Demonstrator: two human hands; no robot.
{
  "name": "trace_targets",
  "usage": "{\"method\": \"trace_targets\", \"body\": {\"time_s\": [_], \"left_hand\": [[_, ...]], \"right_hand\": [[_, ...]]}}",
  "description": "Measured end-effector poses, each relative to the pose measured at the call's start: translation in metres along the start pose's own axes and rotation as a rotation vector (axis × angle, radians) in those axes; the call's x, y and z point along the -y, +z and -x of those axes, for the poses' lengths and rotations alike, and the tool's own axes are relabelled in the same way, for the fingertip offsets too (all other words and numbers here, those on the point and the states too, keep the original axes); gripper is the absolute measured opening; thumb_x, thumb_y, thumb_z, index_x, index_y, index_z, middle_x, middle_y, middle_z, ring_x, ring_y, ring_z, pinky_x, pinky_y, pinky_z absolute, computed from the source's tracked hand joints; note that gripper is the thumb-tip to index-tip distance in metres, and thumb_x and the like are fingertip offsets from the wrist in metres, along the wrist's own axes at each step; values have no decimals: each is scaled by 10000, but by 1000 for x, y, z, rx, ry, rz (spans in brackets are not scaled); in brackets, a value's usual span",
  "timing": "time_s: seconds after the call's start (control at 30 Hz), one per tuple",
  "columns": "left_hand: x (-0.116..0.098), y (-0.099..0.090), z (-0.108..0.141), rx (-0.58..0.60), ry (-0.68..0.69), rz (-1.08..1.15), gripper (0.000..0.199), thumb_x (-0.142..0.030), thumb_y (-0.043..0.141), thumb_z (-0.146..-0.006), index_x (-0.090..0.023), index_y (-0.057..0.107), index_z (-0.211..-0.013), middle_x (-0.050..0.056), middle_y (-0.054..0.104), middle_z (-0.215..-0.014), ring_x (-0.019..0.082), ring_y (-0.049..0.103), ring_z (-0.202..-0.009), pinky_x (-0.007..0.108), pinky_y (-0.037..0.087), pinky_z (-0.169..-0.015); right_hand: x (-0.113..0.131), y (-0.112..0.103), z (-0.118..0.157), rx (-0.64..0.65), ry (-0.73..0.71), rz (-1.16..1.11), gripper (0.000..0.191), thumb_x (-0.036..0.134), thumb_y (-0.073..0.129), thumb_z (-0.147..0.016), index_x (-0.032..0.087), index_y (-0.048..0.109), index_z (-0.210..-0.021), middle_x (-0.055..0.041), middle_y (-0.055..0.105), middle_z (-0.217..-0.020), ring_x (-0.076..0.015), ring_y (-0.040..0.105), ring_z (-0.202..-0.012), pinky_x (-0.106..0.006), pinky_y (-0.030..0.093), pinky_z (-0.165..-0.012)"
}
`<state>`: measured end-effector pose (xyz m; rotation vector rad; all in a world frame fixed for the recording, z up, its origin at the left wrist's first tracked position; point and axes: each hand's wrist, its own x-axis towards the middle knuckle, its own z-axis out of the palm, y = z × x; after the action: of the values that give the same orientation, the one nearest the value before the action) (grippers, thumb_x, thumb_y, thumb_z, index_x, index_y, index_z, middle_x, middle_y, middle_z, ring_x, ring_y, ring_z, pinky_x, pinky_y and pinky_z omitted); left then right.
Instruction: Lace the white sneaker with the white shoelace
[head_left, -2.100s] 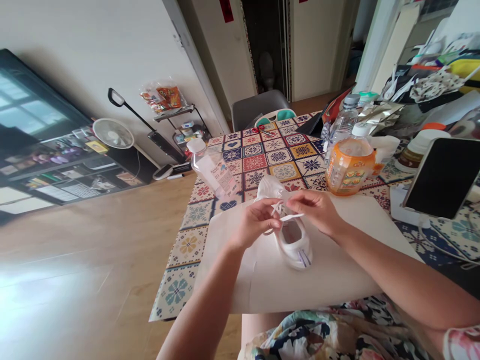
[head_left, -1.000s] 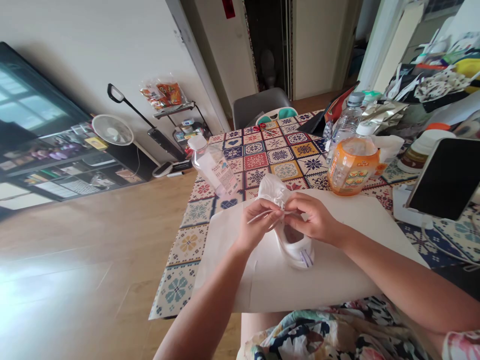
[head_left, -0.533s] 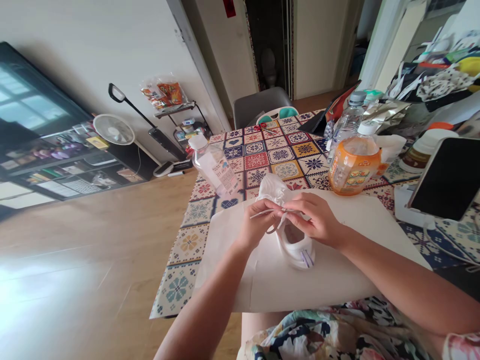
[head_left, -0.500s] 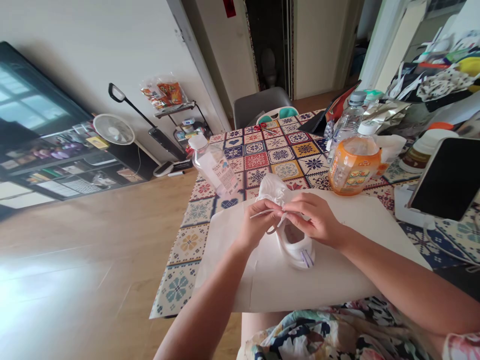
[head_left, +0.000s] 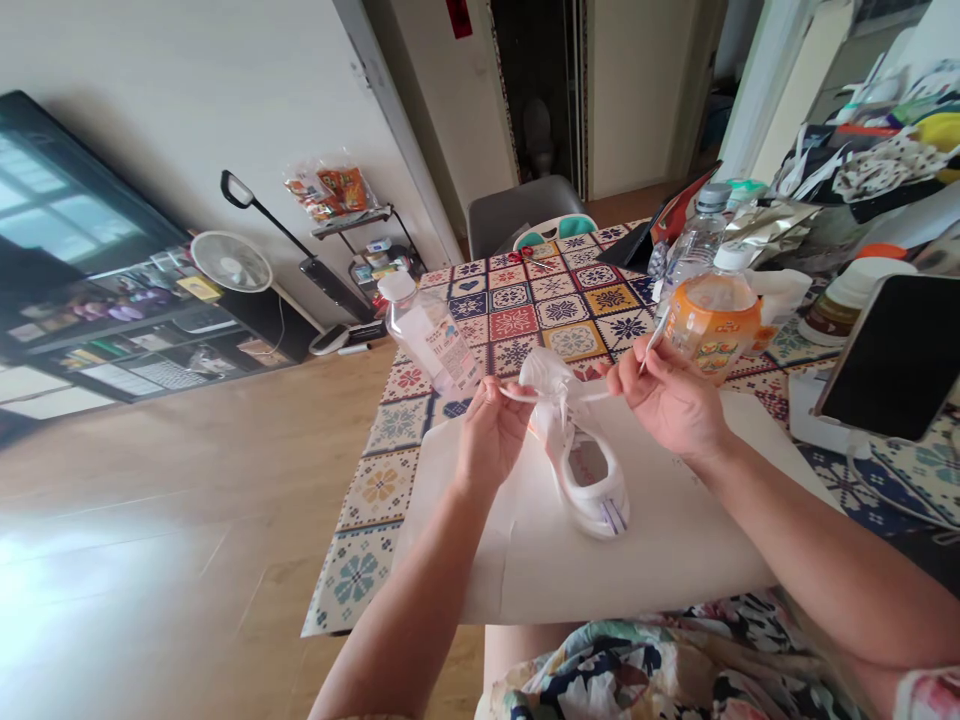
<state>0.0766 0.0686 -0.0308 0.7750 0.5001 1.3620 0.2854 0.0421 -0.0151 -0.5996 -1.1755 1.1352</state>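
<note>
A white shoe (head_left: pixel 606 505) rests on a white sheet (head_left: pixel 480 570), heel toward me and toe pointing away. Its white shoelace (head_left: pixel 598 395) is stretched out to both sides above the tongue. My left hand (head_left: pixel 491 430) pinches one lace end at the left of the shoe. On the other side my right hand (head_left: pixel 671 395) is closed on the other end, and a bit of lace sticks up from its fingers. The lace crosses over the shoe's front; whether it is knotted there I cannot tell.
A clear bottle with a white cap (head_left: pixel 431 335) stands left of the shoe. Behind my right hand are an orange-labelled bottle (head_left: pixel 716 310) and a clear water bottle (head_left: pixel 694 235). A phone (head_left: pixel 896 355) leans at the right. Red scissors (head_left: pixel 529 257) lie farther back on the patterned tablecloth (head_left: pixel 514 320).
My hands were together over the shoe and have moved apart, left hand leftward, right hand rightward. The lace between them is now drawn out sideways. The shoe has stayed in place.
</note>
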Motion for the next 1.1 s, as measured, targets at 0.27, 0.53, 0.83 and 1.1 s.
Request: {"method": "trace_targets", "body": {"time_s": [0.27,0.53,0.83,1.1], "left_hand": [[-7,-1,2,12,-88,-218,384,-402,767,-782,-213,434,-757,-115,316,-481,45,249,-396,164,209,-419],[-17,-19,-5,184,-283,-697,359,-445,694,-781,-214,428,-709,-110,345,-464,53,240,-412,173,177,-423],[-12,-14,3,431,-283,-920,242,-448,553,-884,-237,539,-767,-69,433,-467,106,342,-437,236,248,-471],[-21,-16,0,372,-353,-1286,401,-461,492,-888,-214,502,-572,-60,453,-408,101,364,-415,234,313,-493]], "right_hand": [[18,-14,-9,-86,38,44,402,525,714,-767,258,415,-742,77,235,-514,-105,196,-437,-269,217,-447],[12,-39,-14,211,496,197,307,466,674,-833,234,474,-806,102,314,-503,-77,224,-417,-214,165,-420],[-3,-24,-5,590,483,679,507,616,542,-902,191,508,-627,48,409,-555,-86,340,-501,-234,249,-469],[1,-31,-4,549,537,798,671,708,404,-926,179,586,-556,-11,526,-504,-96,421,-429,-261,302,-458]]}}
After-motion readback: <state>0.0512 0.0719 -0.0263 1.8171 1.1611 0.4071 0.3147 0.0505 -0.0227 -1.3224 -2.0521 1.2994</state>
